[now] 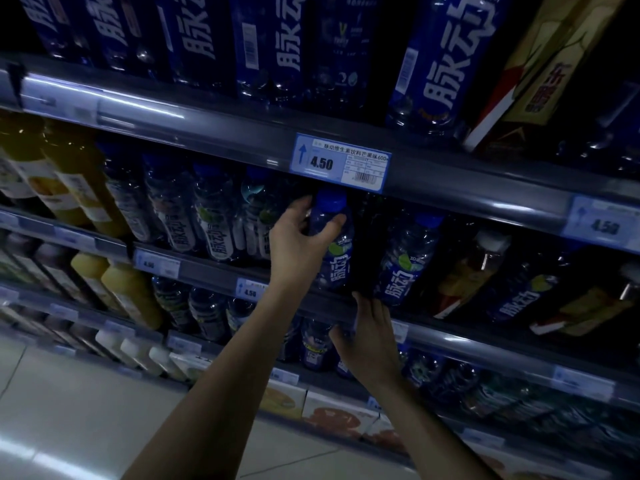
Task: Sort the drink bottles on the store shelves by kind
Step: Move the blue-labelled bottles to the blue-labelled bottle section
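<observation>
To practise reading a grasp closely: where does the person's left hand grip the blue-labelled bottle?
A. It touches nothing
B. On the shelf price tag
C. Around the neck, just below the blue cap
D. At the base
C: the left hand wraps its fingers round the bottle under the blue cap.

Left hand (298, 237) grips a blue-capped bottle (331, 240) — right hand (370, 336) seemingly touching the shelf edge (322, 306).

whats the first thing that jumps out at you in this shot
The left hand gripping the neck of a blue-capped bottle on the middle shelf, at the centre of the view. Just above it, the bright price tag reading 4.50 stands out on the dark shelf rail. Lower right, the right hand rests open against the shelf edge below that bottle.
</observation>
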`<state>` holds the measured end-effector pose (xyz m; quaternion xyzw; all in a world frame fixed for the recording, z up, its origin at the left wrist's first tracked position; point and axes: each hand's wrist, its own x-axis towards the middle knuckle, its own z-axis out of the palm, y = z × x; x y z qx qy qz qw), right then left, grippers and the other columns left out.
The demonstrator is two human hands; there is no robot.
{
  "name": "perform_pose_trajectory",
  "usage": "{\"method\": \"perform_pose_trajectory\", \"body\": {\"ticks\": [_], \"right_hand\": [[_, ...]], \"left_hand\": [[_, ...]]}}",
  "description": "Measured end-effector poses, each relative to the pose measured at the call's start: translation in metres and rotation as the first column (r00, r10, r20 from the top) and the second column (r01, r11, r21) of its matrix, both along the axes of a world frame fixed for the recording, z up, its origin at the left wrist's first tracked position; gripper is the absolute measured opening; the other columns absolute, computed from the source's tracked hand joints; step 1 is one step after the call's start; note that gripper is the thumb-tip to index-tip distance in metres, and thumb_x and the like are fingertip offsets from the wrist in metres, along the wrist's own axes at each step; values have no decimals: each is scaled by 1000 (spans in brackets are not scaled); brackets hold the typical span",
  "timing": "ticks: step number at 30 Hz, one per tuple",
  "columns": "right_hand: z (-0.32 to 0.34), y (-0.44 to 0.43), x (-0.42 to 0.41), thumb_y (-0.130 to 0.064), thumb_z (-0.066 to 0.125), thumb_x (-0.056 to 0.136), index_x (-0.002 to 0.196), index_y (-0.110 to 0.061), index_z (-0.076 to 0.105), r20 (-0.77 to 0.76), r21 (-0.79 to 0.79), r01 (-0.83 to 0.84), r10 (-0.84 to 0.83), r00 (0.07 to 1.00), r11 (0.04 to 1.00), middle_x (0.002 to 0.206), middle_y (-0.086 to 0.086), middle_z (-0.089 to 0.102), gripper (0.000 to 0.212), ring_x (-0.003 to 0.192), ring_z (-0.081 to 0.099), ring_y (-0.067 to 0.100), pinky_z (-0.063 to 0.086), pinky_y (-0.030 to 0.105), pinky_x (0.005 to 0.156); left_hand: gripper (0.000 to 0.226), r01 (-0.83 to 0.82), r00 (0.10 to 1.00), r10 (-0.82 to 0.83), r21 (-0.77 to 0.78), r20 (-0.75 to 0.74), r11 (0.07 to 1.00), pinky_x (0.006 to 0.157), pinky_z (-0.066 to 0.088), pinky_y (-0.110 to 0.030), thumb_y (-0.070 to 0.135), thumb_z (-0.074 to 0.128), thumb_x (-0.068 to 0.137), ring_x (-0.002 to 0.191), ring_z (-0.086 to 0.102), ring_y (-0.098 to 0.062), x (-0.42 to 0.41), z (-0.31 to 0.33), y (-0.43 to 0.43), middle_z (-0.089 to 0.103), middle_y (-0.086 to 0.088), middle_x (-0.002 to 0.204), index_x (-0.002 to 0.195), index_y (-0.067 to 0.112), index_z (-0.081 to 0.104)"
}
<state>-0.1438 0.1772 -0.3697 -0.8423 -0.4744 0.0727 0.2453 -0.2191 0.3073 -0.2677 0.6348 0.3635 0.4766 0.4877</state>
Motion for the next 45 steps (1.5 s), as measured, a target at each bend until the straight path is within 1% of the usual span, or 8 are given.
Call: {"method": "perform_pose_trajectory", "body": {"ticks": [5, 10, 16, 19, 23, 33, 42, 45], "right_hand": [[-3, -2, 2, -36, 55, 80, 143, -10, 35, 8, 15, -8, 7, 1000, 1000, 125, 8, 49, 71, 118, 41, 24, 35, 34, 99], [-4, -3, 3, -35, 55, 82, 145, -12, 32, -8, 24, -23, 23, 1000, 999, 128, 5, 46, 71, 120, 38, 22, 33, 32, 99], [-2, -3, 5, -37, 61, 83, 145, -13, 30, -72, 45, -15, 19, 997, 999, 134, 5, 43, 74, 127, 34, 22, 34, 35, 104], [-1, -3, 5, -39, 60, 83, 145, -16, 29, -121, 67, -3, 11, 993, 998, 139, 3, 40, 73, 130, 32, 21, 35, 37, 103], [-2, -3, 6, -42, 55, 85, 146, -16, 28, -101, 50, -9, 15, 995, 999, 141, 3, 38, 72, 131, 30, 21, 33, 36, 105], [-3, -3, 6, -41, 54, 84, 144, -15, 32, -114, 84, 11, -2, 993, 996, 136, 3, 42, 69, 126, 34, 21, 36, 36, 102], [-3, -3, 6, -42, 52, 85, 145, -16, 29, -122, 64, 0, 8, 993, 998, 139, 1, 39, 70, 129, 31, 20, 34, 34, 104], [-2, -3, 7, -41, 55, 85, 146, -16, 28, -99, 53, -7, 12, 995, 999, 141, 1, 37, 71, 131, 30, 21, 32, 34, 106]], "left_hand": [[62, 64, 996, -66, -29, -65, 998, 78, 42, -7, 46, 73, 76, 104, 49, 2, 19, -11, 3, 59, 10, 121, 130, 22, 52], [62, 59, 998, -60, -56, -24, 997, 82, 41, -13, 50, 73, 74, 108, 48, 1, 20, -16, 3, 54, 19, 116, 128, 29, 51], [87, 83, 982, -101, -116, -161, 990, 91, 40, -23, 59, 77, 63, 119, 43, -4, 4, -48, -10, 43, 16, 135, 135, 34, 36], [82, 89, 955, -112, -97, -273, 991, 88, 45, -30, 49, 78, 69, 118, 47, -11, 0, -68, -11, 45, 9, 136, 136, 32, 35], [69, 19, 941, -36, -54, -337, 998, 84, 46, -26, 40, 77, 74, 114, 52, -14, 3, -79, -7, 52, 4, 130, 133, 23, 44], [60, 182, 920, -202, -91, -335, 979, 85, 44, -17, 30, 76, 77, 121, 52, -13, 2, -76, 12, 58, 1, 129, 131, 14, 53], [60, 255, 903, -290, -149, -317, 955, 94, 42, -22, 30, 74, 79, 124, 48, -10, 4, -77, 14, 58, 4, 130, 134, 18, 50], [51, 280, 912, -307, -134, -271, 951, 98, 47, -34, 27, 72, 81, 117, 55, -9, 3, -76, 10, 64, 5, 121, 128, 19, 55]]}}
